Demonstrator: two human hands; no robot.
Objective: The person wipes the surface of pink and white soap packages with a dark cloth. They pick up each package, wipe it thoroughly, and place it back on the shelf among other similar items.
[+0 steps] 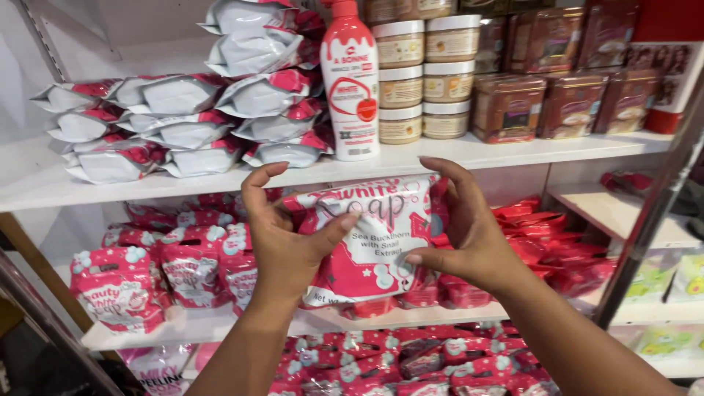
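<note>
I hold a pink and white soap packet up in front of the shelves, face toward me. My left hand grips its left edge, thumb across the front and forefinger curled above. My right hand pinches its right edge, fingers arched over the top corner. The packet sits level with the middle shelf, in front of other packets of the same kind.
The top shelf carries stacked white and red packets, a tall white and red bottle, beige jars and brown boxes. Pink packets fill the middle and lower shelves. A metal post slants at right.
</note>
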